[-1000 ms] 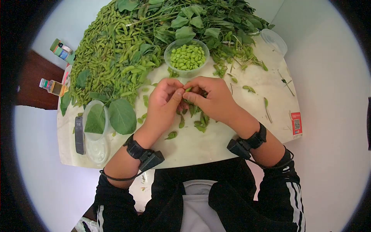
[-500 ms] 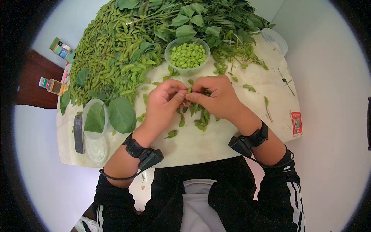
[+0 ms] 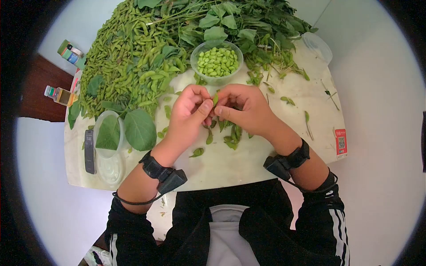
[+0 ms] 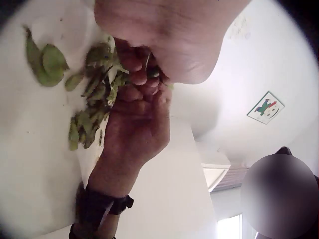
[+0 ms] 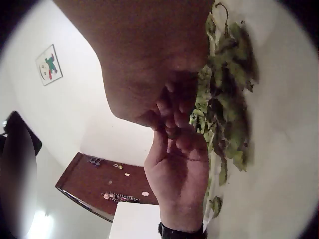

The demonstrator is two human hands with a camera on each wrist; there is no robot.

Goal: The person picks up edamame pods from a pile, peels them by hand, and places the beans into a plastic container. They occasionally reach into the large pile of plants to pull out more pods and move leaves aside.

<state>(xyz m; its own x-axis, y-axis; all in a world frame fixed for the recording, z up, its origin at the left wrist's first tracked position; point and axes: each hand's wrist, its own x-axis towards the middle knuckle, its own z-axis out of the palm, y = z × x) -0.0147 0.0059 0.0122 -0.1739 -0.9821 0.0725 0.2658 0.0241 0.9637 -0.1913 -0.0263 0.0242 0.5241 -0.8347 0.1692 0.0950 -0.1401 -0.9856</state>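
In the head view a green pod (image 3: 215, 98) stands between the fingertips of both hands. The left hand (image 3: 190, 116) and the right hand (image 3: 246, 109) both pinch it, their fingers curled close together. Just beyond them is a clear bowl (image 3: 194, 66) holding shelled green beans (image 3: 217, 62). Several pods and husks (image 3: 231, 137) lie on the table under and beside the hands; part of them is hidden by the fingers. The left wrist view shows husks (image 4: 92, 89) beside the fingers, and the right wrist view shows more of them (image 5: 229, 99).
A large heap of pods (image 3: 128, 57) covers the table's left side, with leafy stems (image 3: 239, 22) at the back. At the left are a phone (image 3: 89, 151), a clear container with a leaf (image 3: 108, 133) and a lid (image 3: 110, 172). An empty tub (image 3: 317, 48) stands back right.
The pod between the fingertips now stands more upright and shows more of its length. Both hands have shifted slightly, and the right fingers have spread a little around it.
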